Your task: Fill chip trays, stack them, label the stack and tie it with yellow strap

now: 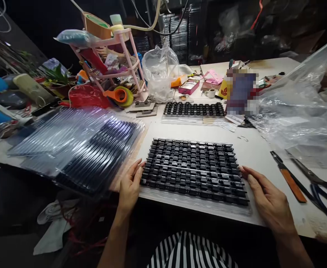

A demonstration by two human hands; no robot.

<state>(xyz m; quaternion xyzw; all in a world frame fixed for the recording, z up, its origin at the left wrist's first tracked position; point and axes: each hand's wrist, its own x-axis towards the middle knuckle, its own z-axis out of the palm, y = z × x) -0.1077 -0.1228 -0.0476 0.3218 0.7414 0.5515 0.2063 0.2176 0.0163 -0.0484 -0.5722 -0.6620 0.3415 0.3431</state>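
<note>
A clear plastic tray [192,201] lies at the near edge of the white table, filled with rows of small black parts [194,171] that look like electronic connectors. My left hand [131,186] holds the tray's left edge, thumb on the near side and fingers curled at the rim. At the opposite edge, my right hand [271,199] grips the tray with the thumb and forefinger close together. Some fingertips of both hands are hidden at the sides. Beyond it sits a second tray of similar black parts [194,109].
Stacked clear trays [96,149] cover the left side. A pink rack [130,56] with tape rolls stands behind them. To the right lie scissors [316,182], an orange-handled tool [293,184] and plastic bags [286,123]. A pixelated patch hides something at the back.
</note>
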